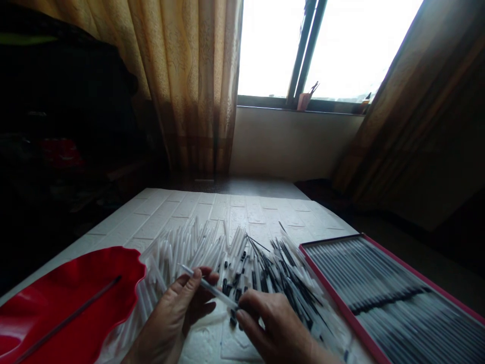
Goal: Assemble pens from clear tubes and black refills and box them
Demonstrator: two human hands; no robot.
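Observation:
My left hand (pixel 178 308) and my right hand (pixel 271 323) meet low in the head view over a white brick-pattern table (pixel 227 207). Both pinch one clear pen tube (pixel 206 285), the left at its upper end, the right at its lower end beside small black caps. Behind the hands lies a heap of white pen barrels (pixel 189 245). A spread of thin black refills (pixel 280 270) lies to the right of it.
A red wavy-edged tray (pixel 87 283) sits at the left with one dark thin stick (pixel 71 316) in it. A red-rimmed box (pixel 382 288) of rows of pens lies at the right. Curtains (pixel 189 86) and a window (pixel 322 45) stand beyond the table.

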